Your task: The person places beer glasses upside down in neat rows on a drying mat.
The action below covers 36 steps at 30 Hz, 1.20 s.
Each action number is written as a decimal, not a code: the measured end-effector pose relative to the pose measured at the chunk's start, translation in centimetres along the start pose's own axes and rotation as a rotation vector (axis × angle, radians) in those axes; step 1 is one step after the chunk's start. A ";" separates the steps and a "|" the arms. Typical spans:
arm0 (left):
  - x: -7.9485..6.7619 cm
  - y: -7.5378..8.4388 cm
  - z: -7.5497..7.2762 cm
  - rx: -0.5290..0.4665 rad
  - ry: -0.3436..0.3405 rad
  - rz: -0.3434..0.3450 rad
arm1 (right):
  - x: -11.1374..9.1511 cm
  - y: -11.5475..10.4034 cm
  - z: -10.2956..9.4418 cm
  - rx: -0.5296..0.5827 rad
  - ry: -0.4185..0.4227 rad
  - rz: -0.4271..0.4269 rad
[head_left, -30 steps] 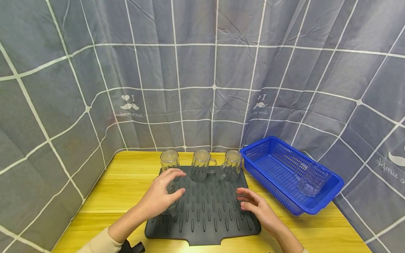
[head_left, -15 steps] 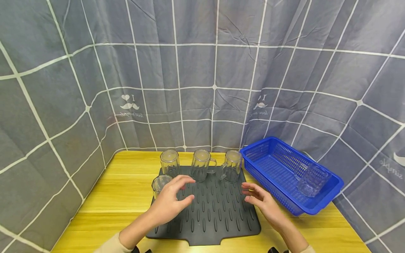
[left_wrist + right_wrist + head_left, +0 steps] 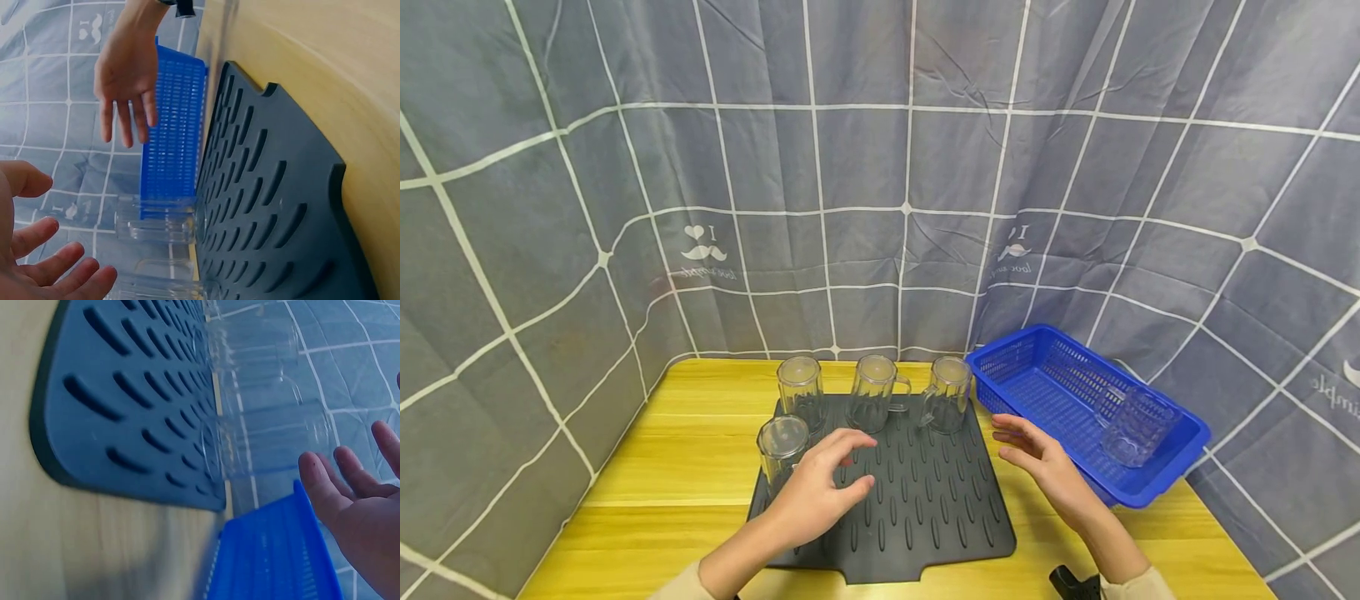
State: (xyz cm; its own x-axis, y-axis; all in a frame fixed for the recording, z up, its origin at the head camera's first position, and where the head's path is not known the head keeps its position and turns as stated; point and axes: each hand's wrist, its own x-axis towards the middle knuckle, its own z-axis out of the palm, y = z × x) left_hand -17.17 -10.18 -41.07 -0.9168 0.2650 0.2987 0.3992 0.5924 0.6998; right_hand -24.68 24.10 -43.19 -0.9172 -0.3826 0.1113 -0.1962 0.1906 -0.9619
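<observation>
My left hand hovers above the dark drying mat, its fingers parted around nothing. Just left of it, a glass mug stands upside down on the mat, partly hidden by the hand. Along the mat's back edge stand three more upturned glass mugs: a left one, a middle one and a right one. My right hand, loosely spread, is between the mat and the blue basket, holding nothing. Inside that basket, toward its right end, lies another glass mug.
The mat and basket rest on a yellow wooden table. A grey curtain with white grid lines encloses the back and sides. The basket's near wall stands close beside the right hand.
My left hand has moved right, away from the front-left mug, which now shows more. My right hand has shifted right and slightly up, toward the basket.
</observation>
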 end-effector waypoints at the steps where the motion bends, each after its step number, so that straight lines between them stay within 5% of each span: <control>1: 0.0 0.0 0.1 0.000 -0.001 0.003 | 0.1 -0.1 -0.3 -0.011 0.004 -0.008; 16: -0.1 -0.5 0.9 -0.043 -0.096 -0.039 | 0.8 -1.4 -4.6 -0.185 0.041 -0.048; 36: 0.0 -0.6 1.4 -0.020 -0.133 -0.038 | 1.8 -3.2 -10.4 -0.449 0.141 -0.036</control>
State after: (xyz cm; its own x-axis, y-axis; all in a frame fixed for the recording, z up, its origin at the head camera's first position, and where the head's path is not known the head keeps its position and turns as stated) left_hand -17.34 -9.49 -42.37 -0.9217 0.3419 0.1835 0.3623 0.5888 0.7225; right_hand -29.27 32.21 -37.29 -0.9391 -0.2757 0.2052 -0.3308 0.5635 -0.7570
